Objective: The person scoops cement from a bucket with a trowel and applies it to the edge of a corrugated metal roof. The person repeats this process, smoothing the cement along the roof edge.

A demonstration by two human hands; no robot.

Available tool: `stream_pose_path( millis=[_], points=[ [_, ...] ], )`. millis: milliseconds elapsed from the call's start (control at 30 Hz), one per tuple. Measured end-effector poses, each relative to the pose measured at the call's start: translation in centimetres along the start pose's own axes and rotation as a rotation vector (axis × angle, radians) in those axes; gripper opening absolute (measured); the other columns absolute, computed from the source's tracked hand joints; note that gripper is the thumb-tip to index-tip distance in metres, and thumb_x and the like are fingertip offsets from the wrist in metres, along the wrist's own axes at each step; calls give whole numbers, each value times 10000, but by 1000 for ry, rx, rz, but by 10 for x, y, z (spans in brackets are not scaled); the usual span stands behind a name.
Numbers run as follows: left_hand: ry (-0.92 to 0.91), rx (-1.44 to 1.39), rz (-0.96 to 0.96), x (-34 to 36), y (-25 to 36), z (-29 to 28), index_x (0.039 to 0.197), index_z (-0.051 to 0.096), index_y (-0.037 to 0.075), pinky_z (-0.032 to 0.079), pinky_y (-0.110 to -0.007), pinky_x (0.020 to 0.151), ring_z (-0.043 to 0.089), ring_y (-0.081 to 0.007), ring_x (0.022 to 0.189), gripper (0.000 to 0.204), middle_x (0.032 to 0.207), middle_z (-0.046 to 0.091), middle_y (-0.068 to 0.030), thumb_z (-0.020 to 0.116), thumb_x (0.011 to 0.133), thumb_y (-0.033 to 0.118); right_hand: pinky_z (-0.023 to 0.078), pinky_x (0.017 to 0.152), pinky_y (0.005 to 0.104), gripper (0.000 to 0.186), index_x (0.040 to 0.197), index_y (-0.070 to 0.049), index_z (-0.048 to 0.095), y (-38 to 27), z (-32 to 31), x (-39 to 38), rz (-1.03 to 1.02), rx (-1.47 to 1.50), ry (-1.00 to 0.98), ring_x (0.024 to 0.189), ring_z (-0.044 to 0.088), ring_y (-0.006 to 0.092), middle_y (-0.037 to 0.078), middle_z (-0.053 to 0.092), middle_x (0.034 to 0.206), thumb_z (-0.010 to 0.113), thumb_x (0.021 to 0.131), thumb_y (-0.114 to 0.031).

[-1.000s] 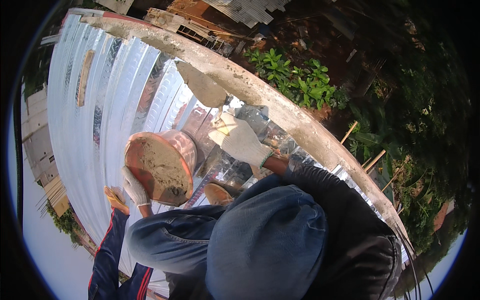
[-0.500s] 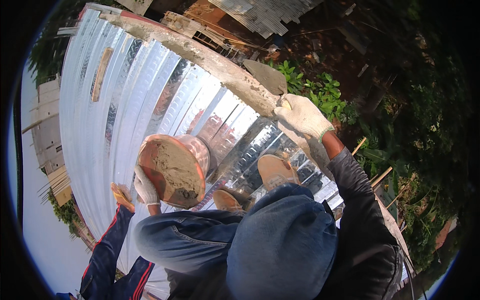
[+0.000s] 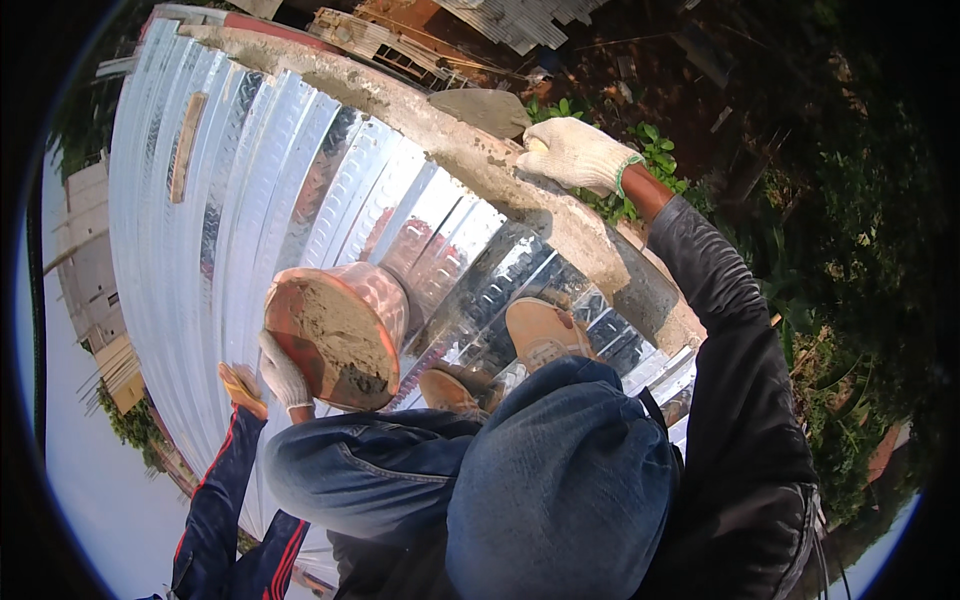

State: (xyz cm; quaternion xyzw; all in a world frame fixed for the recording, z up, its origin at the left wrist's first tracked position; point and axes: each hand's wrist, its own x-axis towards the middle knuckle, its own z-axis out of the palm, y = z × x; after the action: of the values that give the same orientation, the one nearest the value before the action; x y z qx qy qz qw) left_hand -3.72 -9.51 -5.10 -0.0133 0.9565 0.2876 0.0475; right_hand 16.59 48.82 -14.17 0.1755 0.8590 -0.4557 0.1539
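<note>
My right hand (image 3: 577, 157), in a cream knitted glove, is closed round the yellow handle of a trowel, whose mud-coated blade (image 3: 480, 108) lies over the top of a rough concrete ledge (image 3: 630, 275). A reddish bucket (image 3: 375, 290) leans on the metal roof, its open mouth showing grey wet mortar (image 3: 335, 330). On the bucket's left rim rests my left hand (image 3: 283, 372), also gloved, fingers wrapped along its side. My two shoes (image 3: 540, 330) stand on the shiny sheets, just right of and below the bucket, with my jeans-clad knees in front.
Ribbed metal sheeting (image 3: 220, 250) spreads leftward, with a wooden strip (image 3: 188, 148) on it. A co-worker's leg in dark striped trousers (image 3: 225, 465) is at lower left. Past the ledge, far below, are leafy plants (image 3: 650, 150), red soil and corrugated roofs (image 3: 510, 20).
My right hand and trowel have moved from over the metal sheets up to the ledge, then further upward along it. My right shoe has come into sight. My left hand still holds the bucket.
</note>
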Motion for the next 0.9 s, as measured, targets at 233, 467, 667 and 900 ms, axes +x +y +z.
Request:
stream_pose_path(
  millis=[233,467,667,900],
  points=[
    [6,49,-24,0,6,-3,915,687,-9,476,-352,731,529,-147,775,677,830,647,-19,462,1171,576,534,831,477,469,1087,-5,710,5,-5,18,-142,-16,5,874,661,397,237,716,989,675,1000,-464],
    [4,50,-40,-3,11,-1,939,681,-18,473,-351,759,509,-149,811,676,858,631,-20,457,1175,575,484,702,460,447,957,34,656,12,-13,30,-110,-1,-110,700,555,269,180,618,784,628,1011,-409],
    [27,-30,-64,1,-2,0,954,683,-19,475,-343,766,508,-147,821,650,872,632,-9,466,1180,551,517,666,432,399,985,8,692,10,2,-24,70,110,-203,655,615,214,121,661,735,620,1017,-383],
    [-4,12,-61,5,-10,-8,1043,763,-33,520,-372,837,640,-215,871,746,926,727,-69,445,1154,633,516,620,412,338,920,1,671,18,18,-76,198,205,-173,629,600,184,98,616,687,655,979,-332]
  ],
)
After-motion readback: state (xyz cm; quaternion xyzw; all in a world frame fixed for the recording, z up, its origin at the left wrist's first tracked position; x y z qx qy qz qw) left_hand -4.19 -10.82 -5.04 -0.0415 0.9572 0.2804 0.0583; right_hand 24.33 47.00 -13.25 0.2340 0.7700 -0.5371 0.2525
